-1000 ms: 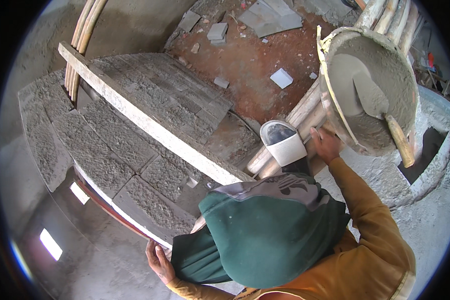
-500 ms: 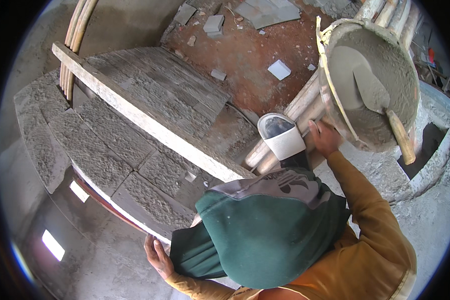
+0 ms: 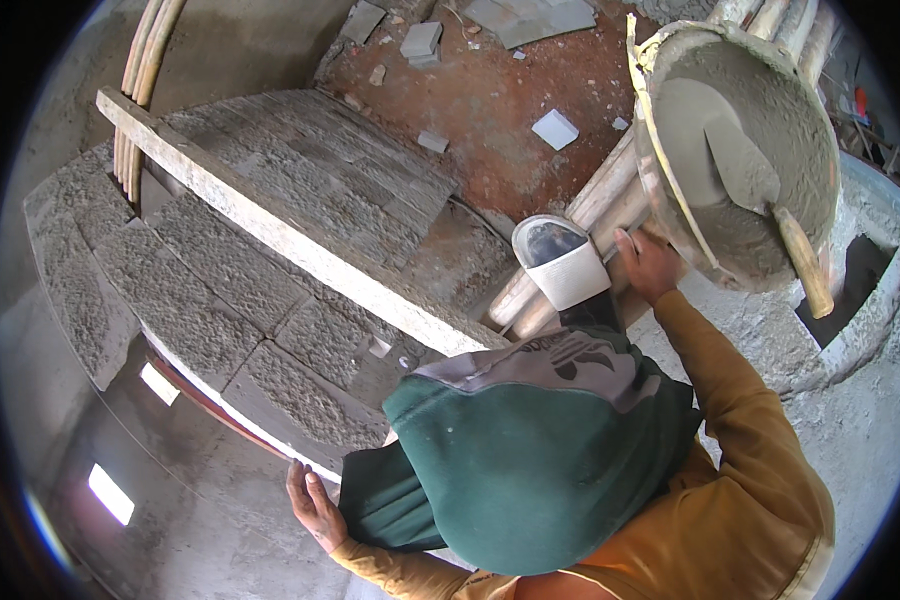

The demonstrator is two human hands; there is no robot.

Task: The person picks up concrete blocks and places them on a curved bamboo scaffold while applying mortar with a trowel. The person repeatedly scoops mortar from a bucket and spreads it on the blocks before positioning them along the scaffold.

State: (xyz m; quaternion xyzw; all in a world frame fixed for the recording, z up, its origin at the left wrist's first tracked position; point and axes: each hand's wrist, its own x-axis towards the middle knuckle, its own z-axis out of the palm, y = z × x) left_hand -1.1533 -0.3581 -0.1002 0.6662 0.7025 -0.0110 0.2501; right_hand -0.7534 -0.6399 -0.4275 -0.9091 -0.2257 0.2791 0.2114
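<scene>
Right hand [image 3: 650, 265] | closed on white scoop [image 3: 562, 262], shifted slightly toward 12 o'clock beside mortar pan [image 3: 670, 190] | left hand [image 3: 315, 505] | flat, open, unmoved on slab edge [image 3: 270, 445] | loading judged imminent.

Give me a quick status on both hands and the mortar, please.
Right hand at the mortar pan rim, by the white scoop. Left hand flat on the wall edge. Trowel lying in the mortar. Nothing blocking.
</scene>
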